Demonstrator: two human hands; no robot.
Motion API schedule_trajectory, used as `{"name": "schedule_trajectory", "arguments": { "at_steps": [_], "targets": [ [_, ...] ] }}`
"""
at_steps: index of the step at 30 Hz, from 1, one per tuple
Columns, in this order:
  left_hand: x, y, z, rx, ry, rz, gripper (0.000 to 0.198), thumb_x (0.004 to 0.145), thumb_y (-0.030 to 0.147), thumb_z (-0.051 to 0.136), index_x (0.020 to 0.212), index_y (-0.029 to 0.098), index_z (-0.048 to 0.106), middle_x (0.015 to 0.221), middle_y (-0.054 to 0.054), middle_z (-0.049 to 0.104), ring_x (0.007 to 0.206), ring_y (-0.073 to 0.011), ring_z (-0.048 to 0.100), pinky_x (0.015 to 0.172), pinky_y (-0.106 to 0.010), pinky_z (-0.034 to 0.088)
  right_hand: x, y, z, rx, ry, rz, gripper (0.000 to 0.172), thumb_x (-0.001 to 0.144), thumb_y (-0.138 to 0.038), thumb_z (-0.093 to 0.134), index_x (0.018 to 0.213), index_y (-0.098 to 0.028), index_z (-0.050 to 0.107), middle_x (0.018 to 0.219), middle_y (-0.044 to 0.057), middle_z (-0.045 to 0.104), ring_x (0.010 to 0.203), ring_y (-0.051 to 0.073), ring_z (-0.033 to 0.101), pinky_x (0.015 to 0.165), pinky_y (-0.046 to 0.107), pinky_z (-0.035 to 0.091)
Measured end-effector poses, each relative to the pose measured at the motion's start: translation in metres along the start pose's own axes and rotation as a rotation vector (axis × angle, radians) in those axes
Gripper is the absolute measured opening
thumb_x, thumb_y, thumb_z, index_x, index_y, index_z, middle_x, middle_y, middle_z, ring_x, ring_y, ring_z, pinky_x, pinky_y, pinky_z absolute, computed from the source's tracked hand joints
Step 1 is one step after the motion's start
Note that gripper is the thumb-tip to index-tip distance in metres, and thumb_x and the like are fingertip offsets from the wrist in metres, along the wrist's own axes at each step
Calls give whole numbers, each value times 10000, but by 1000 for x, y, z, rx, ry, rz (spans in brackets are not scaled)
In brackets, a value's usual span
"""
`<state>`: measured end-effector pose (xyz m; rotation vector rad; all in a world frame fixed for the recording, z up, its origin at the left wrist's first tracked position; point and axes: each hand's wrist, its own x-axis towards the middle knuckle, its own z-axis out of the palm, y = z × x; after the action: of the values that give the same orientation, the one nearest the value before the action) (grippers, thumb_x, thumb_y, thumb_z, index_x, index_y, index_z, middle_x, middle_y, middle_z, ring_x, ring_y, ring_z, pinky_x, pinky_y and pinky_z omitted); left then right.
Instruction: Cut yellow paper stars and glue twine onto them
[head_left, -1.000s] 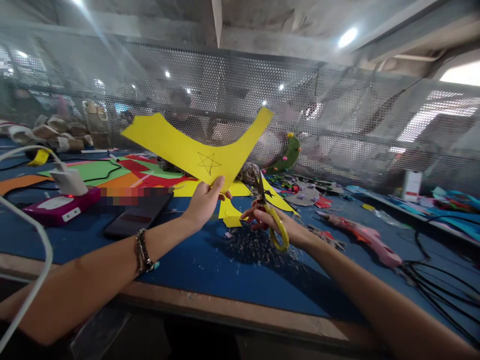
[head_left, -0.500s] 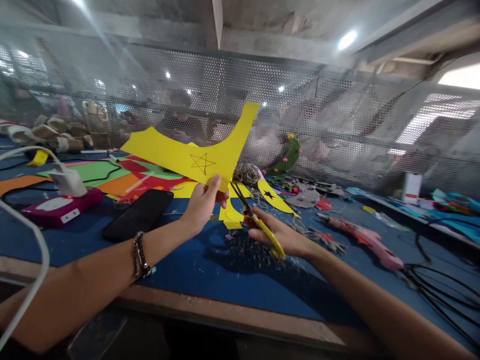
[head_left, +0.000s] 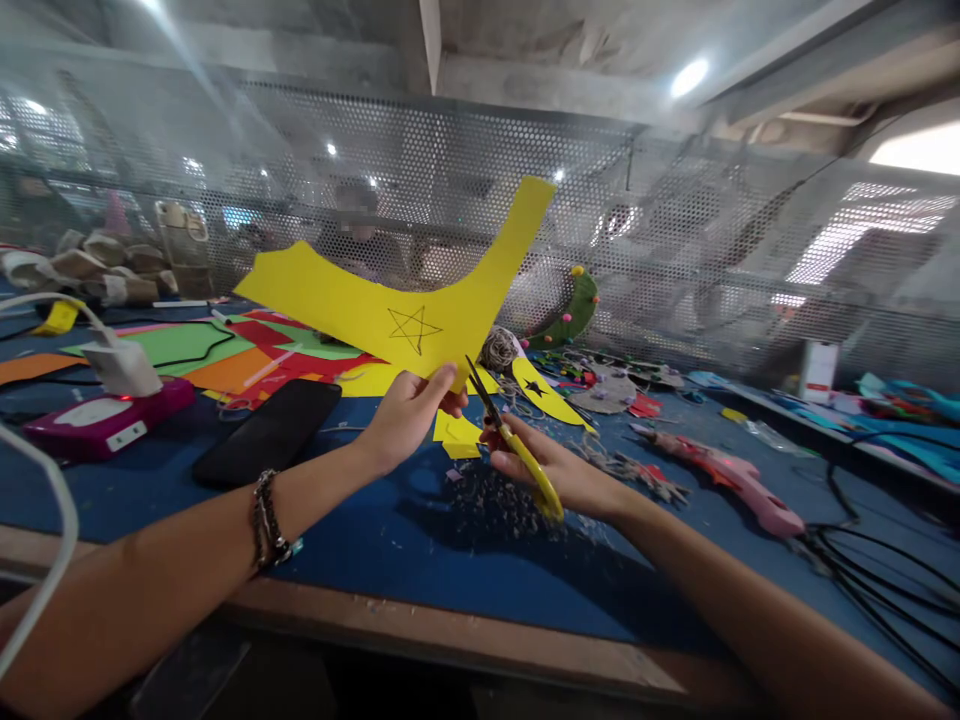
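Observation:
My left hand [head_left: 411,415] pinches the lower edge of a curved yellow sheet of paper [head_left: 345,305] between thumb and fingers, holding it above the table. A star [head_left: 414,328] is drawn on the sheet in dark line. Closed round the yellow handles of a pair of scissors [head_left: 531,468] is my right hand [head_left: 566,468]. The blades point up and to the left, close to the sheet's lower right edge; whether they touch it I cannot tell. Yellow offcuts [head_left: 459,437] lie below, between my hands.
A black phone [head_left: 270,430] and a purple power strip [head_left: 112,418] lie left on the blue table [head_left: 360,565]. At right are a pink glue gun [head_left: 739,490] and its coiled cable [head_left: 877,590]. Coloured paper [head_left: 195,345] and a twine ball [head_left: 498,349] sit farther back.
The yellow sheet has tilted, its right arm swinging up and to the right. My left hand has moved slightly right, closer to the scissors, which stay almost in place.

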<state>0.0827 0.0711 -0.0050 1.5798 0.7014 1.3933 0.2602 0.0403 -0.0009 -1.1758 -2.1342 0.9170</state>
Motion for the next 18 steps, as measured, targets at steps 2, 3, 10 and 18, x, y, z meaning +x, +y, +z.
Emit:
{"name": "schedule_trajectory", "arguments": {
  "at_steps": [2, 3, 10, 18],
  "targets": [
    [-1, 1, 0, 20, -44, -5, 335, 791, 355, 441, 550, 148, 550, 535, -19, 568, 491, -92, 505, 564, -216, 415, 0, -2, 0, 18, 10, 9, 327, 701, -503, 524, 761, -191, 446, 803, 19, 484, 788, 158, 474, 701, 282, 412],
    [-1, 1, 0, 28, -64, -7, 331, 791, 342, 441, 542, 151, 544, 528, -15, 562, 474, -87, 494, 542, -210, 406, 1, -3, 0, 28, 13, 16, 326, 703, -502, 521, 749, -190, 441, 784, 16, 478, 763, 149, 469, 675, 268, 410],
    [0, -2, 0, 56, -88, -25, 309, 793, 326, 422, 555, 163, 533, 537, -15, 546, 446, -80, 463, 502, -202, 380, -2, -8, 3, 84, 31, -3, 418, 735, -600, 403, 677, -186, 402, 561, -39, 380, 485, 76, 355, 449, 213, 322],
    [-1, -4, 1, 40, -66, -49, 330, 792, 351, 433, 557, 158, 562, 516, -13, 536, 452, -88, 478, 520, -217, 382, -7, -17, 7, 93, 46, 13, 452, 761, -603, 345, 573, -193, 375, 374, -70, 384, 289, 60, 370, 331, 192, 273]
  ]
}}
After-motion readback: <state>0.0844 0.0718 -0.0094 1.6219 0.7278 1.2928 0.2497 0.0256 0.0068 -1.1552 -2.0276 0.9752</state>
